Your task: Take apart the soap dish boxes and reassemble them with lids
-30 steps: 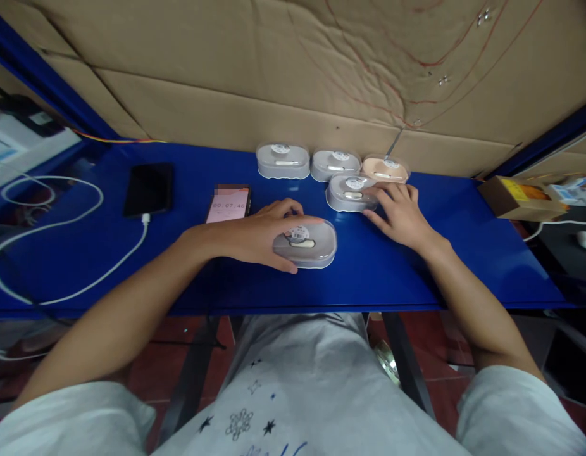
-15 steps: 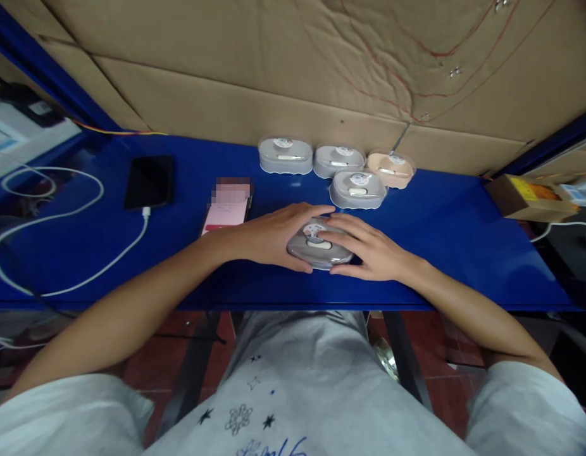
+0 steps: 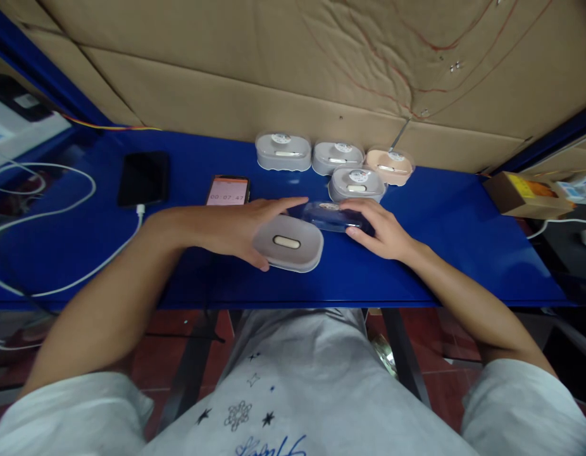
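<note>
A grey oval plastic box (image 3: 293, 253) with a pale oblong piece on its top sits near the front of the blue table. My left hand (image 3: 236, 231) grips its left end, thumb at the front and fingers round the back. Just behind the box, tilted and apart from it, is a clear plastic lid (image 3: 328, 217) with a round sticker. My right hand (image 3: 381, 231) pinches the lid's right end between thumb and fingers.
Behind stand several lidded oval boxes: grey ones (image 3: 283, 153) and a peach one (image 3: 389, 167). A phone (image 3: 229, 190) showing a timer lies left of them. Farther left is a black device (image 3: 143, 179) with a white cable (image 3: 91, 288). A small carton (image 3: 528, 196) stands right.
The clear lid has come off the grey box and moved back and right with my right hand. My left hand and the box have shifted left.
</note>
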### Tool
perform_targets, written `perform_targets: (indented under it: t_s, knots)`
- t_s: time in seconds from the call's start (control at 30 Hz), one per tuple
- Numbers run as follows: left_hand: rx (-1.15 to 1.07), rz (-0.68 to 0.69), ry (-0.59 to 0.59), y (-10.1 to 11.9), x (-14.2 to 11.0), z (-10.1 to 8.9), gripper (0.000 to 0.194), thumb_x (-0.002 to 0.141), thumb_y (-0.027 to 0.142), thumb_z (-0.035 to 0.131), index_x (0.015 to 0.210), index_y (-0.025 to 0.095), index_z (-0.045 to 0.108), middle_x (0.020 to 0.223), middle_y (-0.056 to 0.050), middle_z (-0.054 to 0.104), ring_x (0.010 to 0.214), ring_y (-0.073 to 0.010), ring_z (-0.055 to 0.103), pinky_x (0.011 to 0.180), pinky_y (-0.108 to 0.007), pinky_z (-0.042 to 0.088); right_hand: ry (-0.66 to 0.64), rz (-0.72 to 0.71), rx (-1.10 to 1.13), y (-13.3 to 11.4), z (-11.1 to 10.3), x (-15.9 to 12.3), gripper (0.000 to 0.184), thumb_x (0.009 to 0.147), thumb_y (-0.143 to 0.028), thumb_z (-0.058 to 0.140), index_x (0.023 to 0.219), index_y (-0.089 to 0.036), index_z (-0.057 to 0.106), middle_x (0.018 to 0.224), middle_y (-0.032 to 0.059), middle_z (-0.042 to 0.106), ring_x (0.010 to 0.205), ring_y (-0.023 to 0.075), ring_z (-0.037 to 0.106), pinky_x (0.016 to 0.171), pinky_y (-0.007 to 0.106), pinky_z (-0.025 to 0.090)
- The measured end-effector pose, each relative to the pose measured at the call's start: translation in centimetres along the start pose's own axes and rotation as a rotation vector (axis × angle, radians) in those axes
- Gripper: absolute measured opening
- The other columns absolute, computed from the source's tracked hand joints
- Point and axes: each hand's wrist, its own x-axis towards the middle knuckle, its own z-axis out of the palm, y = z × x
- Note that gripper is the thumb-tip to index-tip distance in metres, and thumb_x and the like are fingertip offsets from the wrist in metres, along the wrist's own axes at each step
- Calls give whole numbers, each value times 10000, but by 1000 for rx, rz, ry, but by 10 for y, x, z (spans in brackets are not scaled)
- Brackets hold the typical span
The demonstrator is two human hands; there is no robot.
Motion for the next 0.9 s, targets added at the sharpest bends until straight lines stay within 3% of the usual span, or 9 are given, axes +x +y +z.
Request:
perform_targets:
  t_s: [0.13, 0.3, 0.5, 0.6, 0.7, 0.77, 0.9]
  knots:
    - [-22, -161, -110, 2, -14, -27, 990, 841, 622, 860, 1671, 262, 459, 1679, -111, 570, 1496, -368, 564, 1230, -481, 468, -42, -63, -32, 12, 6, 1, 515, 1072, -521, 653, 1506, -251, 594, 1497, 165, 667, 1424, 343, 627, 1220, 566, 504]
    - [-83, -220, -112, 15, -21, -42, 978, 799, 549, 896, 1636, 232, 500, 1628, -76, 618, 1469, -346, 552, 1235, -446, 449, -39, -111, -177, 10, 19, 2, 539, 1062, -546, 667, 1503, -240, 614, 1482, 182, 646, 1425, 377, 586, 1187, 594, 487]
    - [-96, -113, -184, 22, -16, -31, 873, 825, 552, 882, 1587, 277, 557, 1601, -76, 646, 1414, -335, 623, 1174, -395, 490, -105, -178, -228, -6, 28, 3, 348, 1119, -492, 580, 1287, -226, 729, 1162, 117, 765, 1062, 293, 699, 934, 468, 555]
    - [-100, -57, -195, 22, -10, -22, 884, 805, 544, 903, 1581, 286, 567, 1603, -94, 643, 1428, -341, 626, 1184, -395, 487, -122, -207, -210, -9, 28, 4, 392, 1138, -439, 555, 1427, -205, 677, 1372, 157, 746, 1258, 316, 697, 1039, 503, 558]
    - [-76, -26, -175, 23, -6, -15, 901, 817, 527, 904, 1603, 287, 535, 1605, -107, 634, 1454, -340, 606, 1203, -402, 475, -157, -195, -176, -7, 28, 4, 490, 1163, -378, 481, 1623, -216, 518, 1710, 186, 513, 1605, 341, 467, 1255, 602, 442]
    - [-69, -32, -182, 23, -4, -10, 918, 838, 521, 892, 1628, 282, 492, 1613, -113, 617, 1481, -333, 581, 1229, -414, 453, -138, -189, -146, -5, 28, 4, 493, 1170, -314, 436, 1650, -215, 483, 1765, 186, 435, 1676, 322, 362, 1308, 614, 385]
    - [-39, -58, -181, 24, 2, 0, 1027, 838, 554, 887, 1687, 269, 384, 1690, -135, 521, 1567, -344, 480, 1295, -453, 375, -55, -247, -83, -14, 22, 2, 392, 1156, -298, 498, 1522, -212, 607, 1544, 166, 676, 1482, 289, 601, 1197, 532, 494]
